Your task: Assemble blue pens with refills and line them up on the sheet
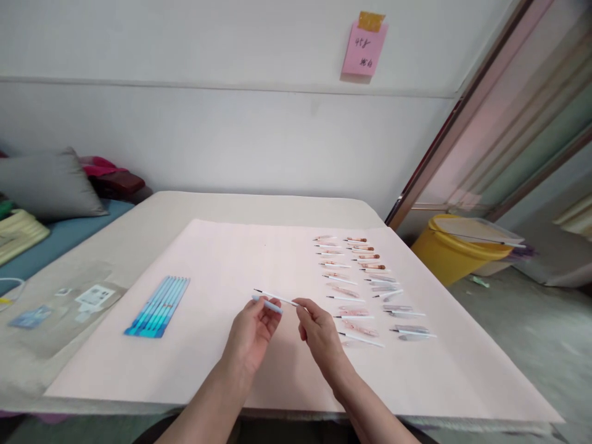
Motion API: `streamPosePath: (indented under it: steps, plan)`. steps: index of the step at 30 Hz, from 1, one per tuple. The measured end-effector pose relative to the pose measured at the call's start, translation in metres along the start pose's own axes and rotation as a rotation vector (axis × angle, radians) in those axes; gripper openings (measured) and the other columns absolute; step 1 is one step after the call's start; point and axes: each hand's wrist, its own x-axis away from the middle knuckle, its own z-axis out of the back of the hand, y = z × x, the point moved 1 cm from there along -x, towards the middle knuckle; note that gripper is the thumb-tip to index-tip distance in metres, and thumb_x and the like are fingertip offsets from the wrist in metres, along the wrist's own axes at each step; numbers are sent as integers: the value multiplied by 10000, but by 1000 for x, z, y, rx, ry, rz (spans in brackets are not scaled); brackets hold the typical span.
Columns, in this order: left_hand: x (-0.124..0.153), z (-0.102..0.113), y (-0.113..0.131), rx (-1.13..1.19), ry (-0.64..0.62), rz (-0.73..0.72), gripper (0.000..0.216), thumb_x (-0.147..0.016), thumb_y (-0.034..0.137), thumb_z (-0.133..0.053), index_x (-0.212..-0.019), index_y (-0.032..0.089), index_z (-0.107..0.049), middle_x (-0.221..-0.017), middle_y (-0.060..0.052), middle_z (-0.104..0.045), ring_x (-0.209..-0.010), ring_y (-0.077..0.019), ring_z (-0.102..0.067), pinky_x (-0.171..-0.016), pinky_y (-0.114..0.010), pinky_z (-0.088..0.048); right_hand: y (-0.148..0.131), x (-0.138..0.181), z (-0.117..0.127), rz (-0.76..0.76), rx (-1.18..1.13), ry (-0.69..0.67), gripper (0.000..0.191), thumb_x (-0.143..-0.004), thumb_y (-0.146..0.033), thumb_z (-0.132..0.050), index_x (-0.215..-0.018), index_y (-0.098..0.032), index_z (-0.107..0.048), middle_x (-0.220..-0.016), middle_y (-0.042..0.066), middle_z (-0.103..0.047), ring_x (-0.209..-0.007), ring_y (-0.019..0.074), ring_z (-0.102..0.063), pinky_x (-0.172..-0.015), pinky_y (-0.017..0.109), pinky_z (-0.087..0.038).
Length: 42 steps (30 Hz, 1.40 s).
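Note:
My left hand (252, 336) pinches a small light-blue pen cap or barrel piece (267, 304) between thumb and fingers. My right hand (319, 330) pinches one end of a thin white pen refill (276, 297) with a dark tip that points left. Both hands hover close together over a large pale pink paper sheet (222, 345). Just right of my right hand lie two columns of several taken-apart pen parts (365, 287): white refills and clear pinkish caps. A row of several blue pens (158, 306) lies side by side to the left on the sheet.
Clear plastic packaging with a label (78, 302) lies on the beige table's left part. A grey pillow (46, 185) and folded cloth sit at far left. A yellow bucket (456, 250) stands on the floor right of the table. A pink note (364, 48) hangs on the wall.

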Motion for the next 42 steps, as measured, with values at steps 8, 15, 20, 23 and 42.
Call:
streamPosePath:
  steps: [8,15,20,23,42]
  plan:
    - [0,1,-3,-59,25,-1,62,-757,115,-593,-796,144,-553,-915,-126,-646,-888,-200,-636,-686,-279,-549,-6,2,2,65,108,33,345,-835,-380,-419,-1017,-170,-624,-455,-56,-426,-455,116,-424,-468,223,-323]
    - [4,-2,-11,-124,-114,-33,52,-746,141,-617,-783,155,-584,-951,-94,-644,-897,-179,-626,-751,-283,-528,-3,7,0,187,390,28,304,-876,-374,-371,-1006,-248,-615,-590,-15,-585,-510,129,-499,-521,225,-340]
    - [2,-1,-8,-91,-32,-44,93,-727,149,-645,-786,159,-574,-896,-91,-646,-863,-184,-636,-723,-288,-536,-4,11,-2,239,608,-20,321,-897,-375,-328,-1036,-272,-599,-628,5,-618,-528,152,-535,-523,238,-315]
    - [-1,1,-4,-96,11,-67,81,-731,134,-632,-763,156,-560,-838,-86,-646,-824,-183,-644,-680,-281,-541,-5,12,-2,261,614,-58,316,-884,-357,-351,-1078,-271,-585,-612,4,-606,-519,151,-525,-519,240,-304]
    - [11,-5,-36,-505,-162,154,148,-699,209,-595,-838,161,-603,-779,-70,-655,-657,-150,-617,-650,-300,-486,17,-7,-9,-366,-693,-70,146,-672,-270,-594,-665,-127,-621,-577,-3,-569,-517,101,-496,-476,217,-361]
